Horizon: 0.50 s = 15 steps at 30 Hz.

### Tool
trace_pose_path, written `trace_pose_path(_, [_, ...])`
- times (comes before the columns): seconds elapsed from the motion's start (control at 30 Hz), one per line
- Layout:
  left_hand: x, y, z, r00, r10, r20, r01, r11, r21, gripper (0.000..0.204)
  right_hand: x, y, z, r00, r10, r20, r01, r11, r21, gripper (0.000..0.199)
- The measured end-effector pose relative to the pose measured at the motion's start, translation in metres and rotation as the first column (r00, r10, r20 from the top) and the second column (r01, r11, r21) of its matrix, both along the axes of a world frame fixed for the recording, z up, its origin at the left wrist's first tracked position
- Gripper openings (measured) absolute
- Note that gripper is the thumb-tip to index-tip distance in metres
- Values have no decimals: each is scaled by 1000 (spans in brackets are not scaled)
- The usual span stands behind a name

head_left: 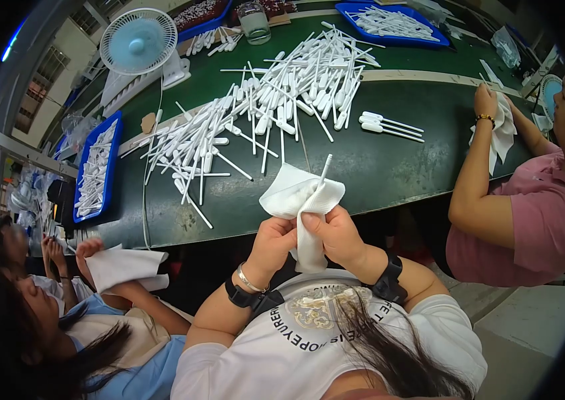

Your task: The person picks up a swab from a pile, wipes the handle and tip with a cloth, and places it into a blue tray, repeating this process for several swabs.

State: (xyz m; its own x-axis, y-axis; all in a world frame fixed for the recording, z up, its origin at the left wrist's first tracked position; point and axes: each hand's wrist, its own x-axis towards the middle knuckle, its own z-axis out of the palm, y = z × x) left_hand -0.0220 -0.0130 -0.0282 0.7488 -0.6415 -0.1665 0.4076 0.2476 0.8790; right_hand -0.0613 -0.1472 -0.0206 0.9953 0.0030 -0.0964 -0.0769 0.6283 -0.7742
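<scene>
A: Hands first. Left hand (272, 241) and right hand (337, 235) are both up near the chest, fingers curled tight on 1 white cloth (299, 200) bunched between them.

B: And the stick poking out the top?

A: White plastic dropper (323, 172), mostly wrapped in the cloth, thin end up, over the near edge of the green table (389, 167). Can't tell if a finger touches it directly; the cloth hides that.

B: So what's the risk?

A: I'd say the dropper slips out. Only the cloth holds it, and it hangs over the table edge w/ the lap and floor below, so a loose wipe could drop it. Too hard a squeeze might bend the thin stem, though that's my guess.

B: Anything close by to bump?

A: Not much. Bare green past the cloth, then the big loose pile of droppers (276, 100) mid table, w/ 3 droppers (389, 125) lying apart to its right. A wide elbow or trailing cloth corner could drag strays off the edge.

B: Others nearby?

A: 1 person at left w/ a cloth (122, 267), 1 at right in pink wiping w/ another cloth (499, 133). Well apart from these hands.

B: Farther back?

A: Blue tray (96, 170) of droppers at left, small fan (139, 43), glass jar (254, 20), 2nd blue tray (392, 20) far right.
</scene>
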Motion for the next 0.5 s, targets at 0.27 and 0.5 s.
trace_pose_path(0.27, [15,9,35,978,-90,189,48,976,213,15,10,-24,3,998,-63,0,63,997,52,26])
trace_pose_path(0.5, [140,9,121,875,89,475,-284,890,357,25,38,-90,11,940,-338,40,333,938,93,25])
